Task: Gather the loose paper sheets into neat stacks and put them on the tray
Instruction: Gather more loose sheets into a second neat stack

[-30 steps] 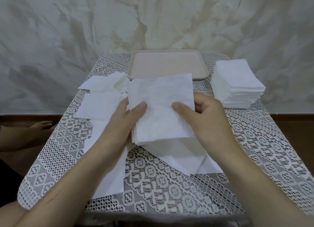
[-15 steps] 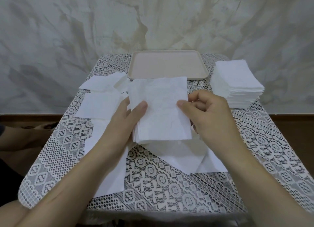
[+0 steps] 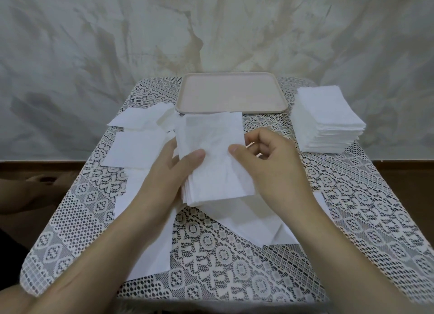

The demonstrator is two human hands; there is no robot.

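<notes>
Paper sheets [image 3: 211,163], thin, white and faintly crinkled, are held as a small squared bundle above the middle of the lace-covered worktop [image 3: 234,278], just in front of the tray [image 3: 234,111]. Compared with a second ago, the top sheet is seen narrower on its right side, and the right hand [image 3: 270,170] has been brought leftward, its thumb now nearer the left thumb. The bundle is gripped by the left hand [image 3: 164,175], thumb on top. Its right edge is pinched by the right thumb against curled fingers [image 3: 260,137]. The tray is a pale pink rounded rectangle with a raised rim. A tall neat stack [image 3: 326,116] is set at the right, and loose sheets [image 3: 136,147] are spread flat at the left.
</notes>
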